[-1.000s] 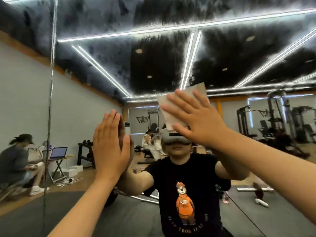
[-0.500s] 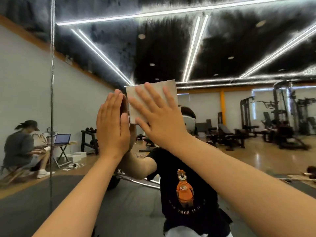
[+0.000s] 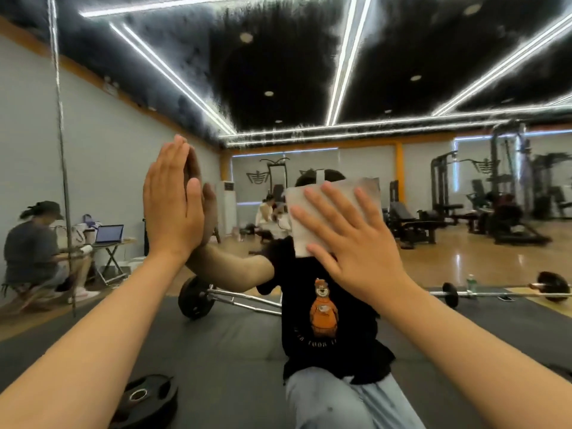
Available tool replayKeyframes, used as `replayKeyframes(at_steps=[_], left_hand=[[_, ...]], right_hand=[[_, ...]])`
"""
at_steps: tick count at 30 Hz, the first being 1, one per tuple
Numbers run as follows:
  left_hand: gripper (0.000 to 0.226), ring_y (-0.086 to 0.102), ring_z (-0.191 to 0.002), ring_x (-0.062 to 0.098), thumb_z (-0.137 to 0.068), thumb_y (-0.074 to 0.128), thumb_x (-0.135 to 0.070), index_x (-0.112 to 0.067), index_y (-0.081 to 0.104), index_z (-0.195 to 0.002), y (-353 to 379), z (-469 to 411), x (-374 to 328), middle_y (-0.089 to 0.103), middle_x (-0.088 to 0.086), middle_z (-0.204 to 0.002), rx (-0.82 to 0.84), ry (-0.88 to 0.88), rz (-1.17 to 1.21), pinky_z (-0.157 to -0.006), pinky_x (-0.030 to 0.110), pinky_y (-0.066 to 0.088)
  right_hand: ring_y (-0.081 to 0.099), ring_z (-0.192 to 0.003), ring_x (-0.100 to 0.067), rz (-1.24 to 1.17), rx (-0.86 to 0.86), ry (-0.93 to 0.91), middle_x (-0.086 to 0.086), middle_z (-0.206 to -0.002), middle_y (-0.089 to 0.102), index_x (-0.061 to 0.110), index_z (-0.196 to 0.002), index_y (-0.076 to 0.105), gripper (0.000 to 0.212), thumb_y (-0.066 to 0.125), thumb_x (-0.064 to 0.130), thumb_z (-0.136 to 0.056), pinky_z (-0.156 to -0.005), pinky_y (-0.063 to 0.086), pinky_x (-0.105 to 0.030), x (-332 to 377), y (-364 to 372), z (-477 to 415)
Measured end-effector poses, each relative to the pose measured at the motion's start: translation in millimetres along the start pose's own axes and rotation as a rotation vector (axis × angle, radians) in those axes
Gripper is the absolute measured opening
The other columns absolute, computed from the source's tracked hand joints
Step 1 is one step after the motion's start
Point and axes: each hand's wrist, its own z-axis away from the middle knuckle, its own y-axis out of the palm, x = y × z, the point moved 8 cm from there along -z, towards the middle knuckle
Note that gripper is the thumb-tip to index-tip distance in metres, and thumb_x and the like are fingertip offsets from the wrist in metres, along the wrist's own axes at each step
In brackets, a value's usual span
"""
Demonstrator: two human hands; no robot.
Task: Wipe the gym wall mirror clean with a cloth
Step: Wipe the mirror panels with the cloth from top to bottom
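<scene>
White cloth (image 3: 334,212) lies flat on the mirror (image 3: 123,134), well right of its seam (image 3: 60,150), pressed by the right hand (image 3: 356,252), fingers spread straight. Left hand (image 3: 171,205) lies flat on the mirror, fingers together.

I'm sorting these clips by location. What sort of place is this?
Most likely a gym, seen in a wall mirror: weight machines at the right, a barbell on the floor, a loose weight plate lower left.

Lettering under bear print (image 3: 323,308) on black T-shirt (image 3: 297,308): blurred, unreadable.
</scene>
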Motion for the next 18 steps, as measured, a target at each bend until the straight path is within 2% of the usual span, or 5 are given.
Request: replayKeyframes(at_steps=[4, 9, 12, 15, 18], left_hand=[[0.061, 0.012, -0.152, 0.020, -0.099, 0.027, -0.029, -0.008, 0.022, -0.156, -3, 2, -9, 0.020, 0.009, -0.164, 0.026, -0.026, -0.128, -0.125, 0.038, 0.007], [0.064, 0.001, -0.153, 0.012, -0.099, 0.025, -0.031, -0.009, 0.014, -0.158, 1, 57, -43, 0.010, 0.005, -0.166, 0.148, 0.070, -0.097, -0.125, 0.036, 0.000], [0.064, 0.004, -0.153, 0.017, -0.098, 0.028, -0.030, -0.004, 0.019, -0.156, 5, 97, -58, 0.014, 0.009, -0.165, 0.177, 0.150, -0.100, -0.125, 0.038, 0.001], [0.064, 0.005, -0.154, 0.020, -0.098, 0.029, -0.029, -0.004, 0.020, -0.156, 19, 118, -56, 0.013, 0.009, -0.166, 0.202, 0.115, -0.084, -0.124, 0.046, 0.006], [0.065, 0.006, -0.154, 0.022, -0.097, 0.030, -0.029, -0.005, 0.017, -0.157, 27, 123, -54, 0.011, 0.009, -0.166, 0.175, 0.109, -0.120, -0.124, 0.047, 0.007]], right_hand=[[0.013, -0.153, -0.026, 0.004, -0.005, 0.136, -0.005, -0.166, 0.015, 0.026, -0.158, 0.023, 0.057, 0.024, 0.044, -0.104, -0.121, 0.013, -0.053, -84, -9, 51], [0.007, -0.154, -0.024, -0.030, 0.034, 0.334, -0.004, -0.167, 0.010, 0.029, -0.158, 0.013, 0.059, 0.021, 0.047, -0.103, -0.122, 0.008, -0.054, -164, -17, 101], [0.004, -0.154, -0.023, -0.045, 0.025, 0.436, -0.003, -0.167, 0.007, 0.030, -0.158, 0.011, 0.058, 0.019, 0.047, -0.104, -0.122, 0.006, -0.053, -175, -19, 113], [0.003, -0.154, -0.023, -0.092, -0.035, 0.544, -0.004, -0.167, 0.008, 0.027, -0.159, 0.015, 0.058, 0.024, 0.042, -0.103, -0.122, 0.003, -0.052, -166, -16, 122], [0.003, -0.154, -0.024, -0.108, -0.077, 0.586, -0.006, -0.167, 0.010, 0.023, -0.158, 0.019, 0.059, 0.026, 0.038, -0.102, -0.122, 0.003, -0.053, -149, -11, 141]])
